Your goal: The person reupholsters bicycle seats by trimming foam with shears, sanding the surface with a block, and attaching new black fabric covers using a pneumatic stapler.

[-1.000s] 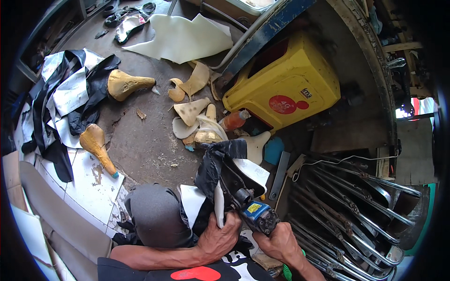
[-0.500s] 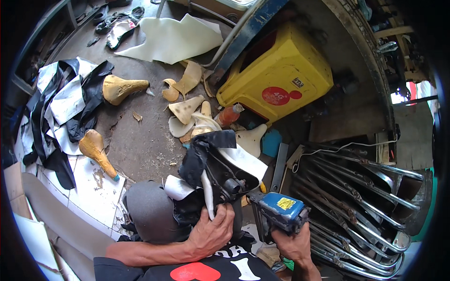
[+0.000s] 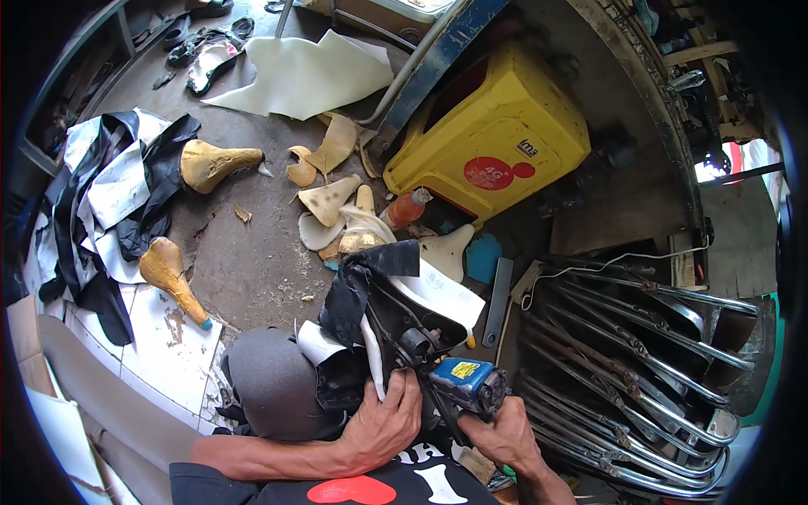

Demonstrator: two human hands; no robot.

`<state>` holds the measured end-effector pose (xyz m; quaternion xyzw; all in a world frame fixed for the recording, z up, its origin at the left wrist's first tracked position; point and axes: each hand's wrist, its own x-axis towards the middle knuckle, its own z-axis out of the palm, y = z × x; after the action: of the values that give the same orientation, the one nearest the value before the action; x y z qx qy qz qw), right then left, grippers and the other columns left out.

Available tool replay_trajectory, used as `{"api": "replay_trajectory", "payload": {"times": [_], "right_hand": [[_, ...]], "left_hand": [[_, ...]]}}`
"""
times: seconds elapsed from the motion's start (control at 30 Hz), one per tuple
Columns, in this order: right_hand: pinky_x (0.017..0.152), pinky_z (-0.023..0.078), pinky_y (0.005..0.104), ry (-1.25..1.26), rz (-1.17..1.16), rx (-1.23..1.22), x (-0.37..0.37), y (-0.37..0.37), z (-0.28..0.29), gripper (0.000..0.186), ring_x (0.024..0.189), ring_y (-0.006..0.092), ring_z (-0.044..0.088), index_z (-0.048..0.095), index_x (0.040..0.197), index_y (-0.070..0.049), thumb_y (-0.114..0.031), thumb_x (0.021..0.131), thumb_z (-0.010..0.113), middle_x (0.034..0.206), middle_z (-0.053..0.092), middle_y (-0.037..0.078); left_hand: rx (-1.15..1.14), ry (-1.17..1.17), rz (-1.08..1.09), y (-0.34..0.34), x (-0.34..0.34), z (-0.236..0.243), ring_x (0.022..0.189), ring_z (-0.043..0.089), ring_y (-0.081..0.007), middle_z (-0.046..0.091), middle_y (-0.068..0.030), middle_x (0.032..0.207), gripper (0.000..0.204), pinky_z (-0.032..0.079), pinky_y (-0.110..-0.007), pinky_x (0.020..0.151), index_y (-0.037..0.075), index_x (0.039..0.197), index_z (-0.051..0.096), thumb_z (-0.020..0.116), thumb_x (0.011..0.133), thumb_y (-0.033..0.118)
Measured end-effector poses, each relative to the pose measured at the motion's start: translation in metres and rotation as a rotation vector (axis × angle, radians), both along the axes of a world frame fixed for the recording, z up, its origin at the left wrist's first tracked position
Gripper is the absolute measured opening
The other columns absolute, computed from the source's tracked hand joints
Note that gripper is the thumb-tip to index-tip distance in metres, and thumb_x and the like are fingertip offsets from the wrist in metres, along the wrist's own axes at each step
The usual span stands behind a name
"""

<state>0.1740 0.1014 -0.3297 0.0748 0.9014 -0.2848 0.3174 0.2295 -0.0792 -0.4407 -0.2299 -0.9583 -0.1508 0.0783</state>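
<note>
An upside-down bicycle saddle point(image 3: 438, 311) lies over my lap, its rails and metal clamp showing. A loose black cover point(image 3: 345, 290) with white backing hangs around it. With bent fingers and thumb, my left hand point(image 3: 387, 421) pinches the cover's folded edge against the near side of the saddle. My right hand point(image 3: 503, 433) grips a blue staple gun point(image 3: 465, 376) with a yellow label. The tool's nose is close to the saddle beside my left fingers; whether it touches is hidden.
Two tan saddle shapes point(image 3: 172, 273) lie left, near black and white fabric scraps point(image 3: 122, 185). Foam pieces point(image 3: 330, 199) and an orange bottle point(image 3: 406, 207) sit ahead. A yellow plastic stool point(image 3: 530, 126) lies on its side; chrome tube frames point(image 3: 623, 362) are stacked right.
My right hand has brought the staple gun leftward, up to the saddle's edge beside my left hand. My left hand keeps its hold on the cover.
</note>
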Motion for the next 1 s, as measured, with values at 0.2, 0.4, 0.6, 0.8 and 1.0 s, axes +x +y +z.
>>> {"api": "replay_trajectory", "payload": {"times": [0.2,0.4,0.6,0.8,1.0], "right_hand": [[0.069,0.056,0.0456,0.022,0.054,0.018,-0.007,-0.011,0.007,0.031,0.073,0.0446,0.071,0.070,0.091,0.006,-0.023,0.081,0.073,0.070,0.068,0.027],[0.075,0.056,0.0518,-0.009,0.176,0.147,-0.010,-0.016,0.004,0.032,0.084,0.0506,0.068,0.070,0.095,0.005,-0.025,0.083,0.071,0.078,0.067,0.032],[0.076,0.056,0.0538,0.175,0.159,0.092,0.003,-0.007,-0.011,0.030,0.084,0.0506,0.068,0.070,0.102,0.001,-0.022,0.082,0.072,0.081,0.068,0.031],[0.075,0.058,0.0501,0.145,0.220,0.117,0.000,-0.009,-0.011,0.036,0.081,0.0504,0.069,0.069,0.107,0.003,-0.024,0.083,0.072,0.079,0.068,0.030],[0.082,0.057,0.0361,0.365,-0.094,-0.309,0.020,0.024,0.009,0.028,0.090,0.0195,0.072,0.072,0.104,0.005,-0.009,0.080,0.070,0.097,0.075,0.014]], "left_hand": [[-0.016,-0.027,-0.037,0.003,0.005,-0.003,0.121,0.051,-0.0377,0.059,-0.0280,0.126,0.041,0.056,-0.049,0.079,-0.009,0.112,0.071,0.061,0.086,0.021],[-0.003,-0.067,-0.062,0.007,0.007,-0.006,0.123,0.051,-0.0387,0.057,-0.0281,0.128,0.039,0.056,-0.051,0.082,-0.007,0.111,0.070,0.060,0.087,0.021],[0.060,-0.037,-0.097,0.002,0.005,-0.006,0.119,0.052,-0.0364,0.057,-0.0251,0.125,0.034,0.055,-0.048,0.085,-0.006,0.108,0.070,0.060,0.089,0.020],[0.086,0.012,-0.100,-0.003,0.002,-0.004,0.113,0.054,-0.0344,0.057,-0.0238,0.122,0.029,0.054,-0.046,0.083,-0.004,0.106,0.070,0.061,0.089,0.018],[0.108,-0.037,-0.073,-0.016,0.004,0.002,0.109,0.056,-0.0330,0.059,-0.0241,0.122,0.021,0.054,-0.046,0.077,-0.002,0.095,0.068,0.064,0.085,0.015]]}}
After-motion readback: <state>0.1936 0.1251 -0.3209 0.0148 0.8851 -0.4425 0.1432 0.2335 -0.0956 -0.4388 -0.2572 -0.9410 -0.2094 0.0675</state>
